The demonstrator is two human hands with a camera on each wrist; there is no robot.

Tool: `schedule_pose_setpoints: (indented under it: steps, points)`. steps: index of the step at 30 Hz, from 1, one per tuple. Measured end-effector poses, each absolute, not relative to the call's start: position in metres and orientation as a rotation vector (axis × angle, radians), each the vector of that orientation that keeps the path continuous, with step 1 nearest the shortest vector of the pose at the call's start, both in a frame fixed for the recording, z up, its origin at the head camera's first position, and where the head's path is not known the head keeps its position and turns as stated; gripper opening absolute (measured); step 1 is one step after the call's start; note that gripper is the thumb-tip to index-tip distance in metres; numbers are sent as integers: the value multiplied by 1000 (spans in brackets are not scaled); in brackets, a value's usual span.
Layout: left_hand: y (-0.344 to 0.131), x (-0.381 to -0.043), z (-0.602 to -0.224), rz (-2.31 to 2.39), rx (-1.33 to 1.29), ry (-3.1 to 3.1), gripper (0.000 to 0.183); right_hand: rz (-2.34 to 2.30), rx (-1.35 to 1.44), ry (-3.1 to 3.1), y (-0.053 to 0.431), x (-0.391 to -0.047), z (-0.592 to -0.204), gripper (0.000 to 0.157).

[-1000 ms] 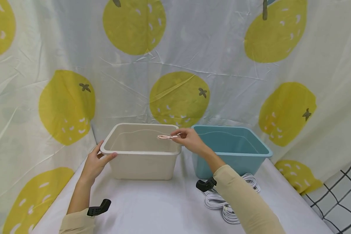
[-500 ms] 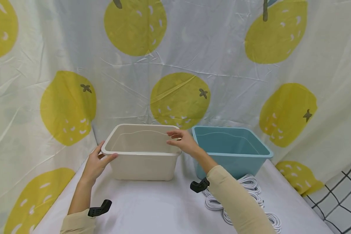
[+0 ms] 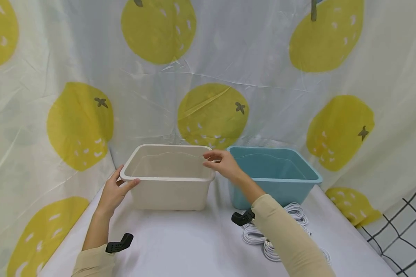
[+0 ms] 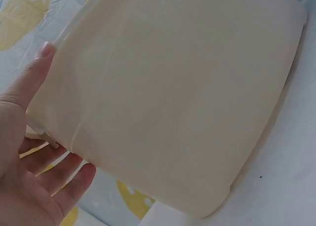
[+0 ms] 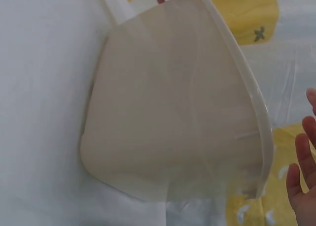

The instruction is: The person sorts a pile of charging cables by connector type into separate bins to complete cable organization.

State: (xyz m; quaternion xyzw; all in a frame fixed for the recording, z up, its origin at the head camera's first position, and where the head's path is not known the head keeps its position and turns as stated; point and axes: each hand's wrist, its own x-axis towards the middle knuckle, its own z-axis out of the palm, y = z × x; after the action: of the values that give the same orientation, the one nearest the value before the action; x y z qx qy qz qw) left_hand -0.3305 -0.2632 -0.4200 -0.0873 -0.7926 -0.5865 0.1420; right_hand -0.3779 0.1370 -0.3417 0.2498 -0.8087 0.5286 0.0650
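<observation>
Yellow lemons (image 3: 213, 115) flecked with white and marked with grey-brown stems pattern a whitish curtain (image 3: 208, 46); the tablecloth (image 3: 180, 242) is plain white. The cream plastic bin (image 3: 170, 195) and teal-blue bin (image 3: 280, 190) are solid-coloured, the coiled cables (image 3: 253, 239) white, the sleeves (image 3: 284, 231) beige, the wrist devices (image 3: 119, 245) black.

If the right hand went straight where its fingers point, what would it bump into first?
Probably the left side of the beige tub, or the left hand there: the right hand points across the tub's opening. Height is hard to judge, so it might pass above to the curtain.
</observation>
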Motion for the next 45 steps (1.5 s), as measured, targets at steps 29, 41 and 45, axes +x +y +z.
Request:
schedule_pose_setpoints:
  steps: [29,41,45]
  points:
    - [-202,-329,-361,-1058,-481,-2168,81,1461,648,-2443,204,-344,-325,36]
    - [-139,-337,-361,-1160,-636,-2183,82,1384,599,-2448,241,-319,-319,37]
    - [-116,-338,-362,-1189,-684,-2179,82,1351,610,-2438,256,-312,-320,35]
